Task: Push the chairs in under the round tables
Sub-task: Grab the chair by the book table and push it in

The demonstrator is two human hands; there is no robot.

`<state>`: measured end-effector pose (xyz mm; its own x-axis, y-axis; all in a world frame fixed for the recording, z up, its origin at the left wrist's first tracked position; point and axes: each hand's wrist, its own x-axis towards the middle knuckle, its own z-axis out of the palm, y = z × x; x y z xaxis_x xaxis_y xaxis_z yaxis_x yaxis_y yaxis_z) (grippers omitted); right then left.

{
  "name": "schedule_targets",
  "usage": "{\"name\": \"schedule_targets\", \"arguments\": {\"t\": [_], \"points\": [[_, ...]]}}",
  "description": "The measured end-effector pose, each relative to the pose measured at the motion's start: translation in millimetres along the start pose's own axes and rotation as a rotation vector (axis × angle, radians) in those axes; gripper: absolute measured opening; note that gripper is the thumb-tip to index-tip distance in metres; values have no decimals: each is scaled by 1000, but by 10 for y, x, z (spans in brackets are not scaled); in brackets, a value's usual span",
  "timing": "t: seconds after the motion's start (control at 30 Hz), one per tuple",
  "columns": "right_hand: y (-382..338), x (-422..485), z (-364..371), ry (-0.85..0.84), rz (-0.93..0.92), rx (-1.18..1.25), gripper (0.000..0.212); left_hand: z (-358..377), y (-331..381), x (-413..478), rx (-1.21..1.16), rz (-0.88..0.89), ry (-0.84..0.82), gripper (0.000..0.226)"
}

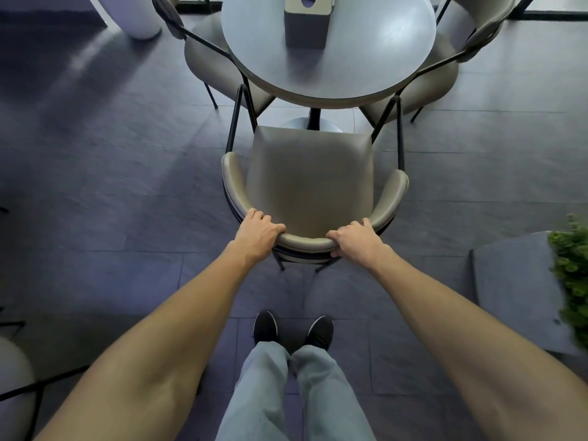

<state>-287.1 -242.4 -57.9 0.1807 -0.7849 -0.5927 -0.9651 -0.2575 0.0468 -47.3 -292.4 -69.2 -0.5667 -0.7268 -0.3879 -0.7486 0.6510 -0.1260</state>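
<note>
the fingers (256,214) of the left hand (259,232) and of the right hand (358,238) were curled over the curved backrest of the near chair (308,179), gripping it. its seat stood wholly clear of the round counter (350,58), so this push looked barely begun. the left side chair (210,55) and right side chair (439,78) seemed partly tucked under. no writing was legible, not even on the box (307,30).

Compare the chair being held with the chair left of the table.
The held chair's seat lies clear of the round table; the left chair's seat is partly under it. The left hand and right hand grip the held chair's backrest; the left chair is untouched. Both have beige padding and black frames.
</note>
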Motion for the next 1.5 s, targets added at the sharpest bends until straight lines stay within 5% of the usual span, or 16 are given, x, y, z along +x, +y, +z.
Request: {"name": "schedule_targets", "arguments": {"t": [0.6,0.8,1.07,1.5], "points": [[-87,-71,-24,-73,24,39,37,-1,12,-96,-9,36,-70,27],[117,-153,-490,-135,-1,251,74,-561,-131,-61,-123,87,-153,47],[1005,-439,-1252,111,37,230,55,-1710,215,363,-108,24,-1,41],[3005,-964,-2043,289,63,107,46,-3592,1471,1621,-191,-126,262,44]]}}
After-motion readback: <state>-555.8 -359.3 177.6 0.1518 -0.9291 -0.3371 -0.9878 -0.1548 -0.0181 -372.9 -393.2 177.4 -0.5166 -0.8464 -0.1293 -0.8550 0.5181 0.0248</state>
